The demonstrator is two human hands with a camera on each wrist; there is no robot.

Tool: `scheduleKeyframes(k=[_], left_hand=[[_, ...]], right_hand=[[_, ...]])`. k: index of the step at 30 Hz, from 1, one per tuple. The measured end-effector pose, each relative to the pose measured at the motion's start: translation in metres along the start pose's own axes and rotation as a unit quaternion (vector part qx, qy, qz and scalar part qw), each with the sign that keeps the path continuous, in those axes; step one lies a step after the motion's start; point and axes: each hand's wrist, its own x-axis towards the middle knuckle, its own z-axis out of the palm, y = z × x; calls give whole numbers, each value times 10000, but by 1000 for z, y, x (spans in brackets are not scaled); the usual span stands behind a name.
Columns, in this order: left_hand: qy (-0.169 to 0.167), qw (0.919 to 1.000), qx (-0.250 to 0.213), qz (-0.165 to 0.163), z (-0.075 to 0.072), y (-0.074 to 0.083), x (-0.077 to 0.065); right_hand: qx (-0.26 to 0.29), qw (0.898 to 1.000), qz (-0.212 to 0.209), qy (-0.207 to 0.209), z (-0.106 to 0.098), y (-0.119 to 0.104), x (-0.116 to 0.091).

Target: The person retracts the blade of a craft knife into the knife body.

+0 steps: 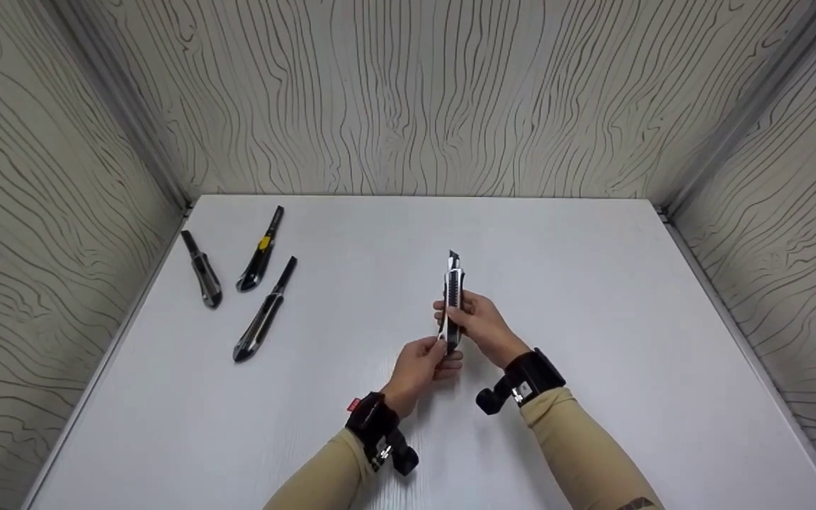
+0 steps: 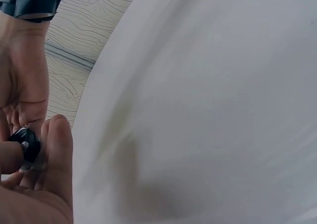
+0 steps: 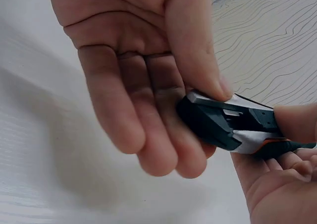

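A silver and black utility knife (image 1: 453, 283) is held nearly upright over the middle of the table, its metal tip pointing toward the back wall. My right hand (image 1: 487, 327) grips it around the middle, thumb laid along the front. Lower down, my left hand (image 1: 418, 365) pinches the base end between thumb and fingers. In the right wrist view the knife (image 3: 252, 140) shows a dark end cap and a bit of orange trim. Only the dark end of the knife (image 2: 30, 147) shows between fingers in the left wrist view.
Three more utility knives lie at the left of the white table (image 1: 592, 283): a grey one (image 1: 206, 278), a black one with a yellow slider (image 1: 259, 255) and a longer dark one (image 1: 263, 322). Wood-patterned walls (image 1: 408, 99) enclose the back and sides.
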Motion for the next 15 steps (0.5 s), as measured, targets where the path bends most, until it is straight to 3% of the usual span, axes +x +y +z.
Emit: scheduleKeyframes(k=[15], left_hand=[[-6, 9999, -38, 96, -3, -4, 6]], right_hand=[[243, 9991, 152, 305, 7, 7, -3]])
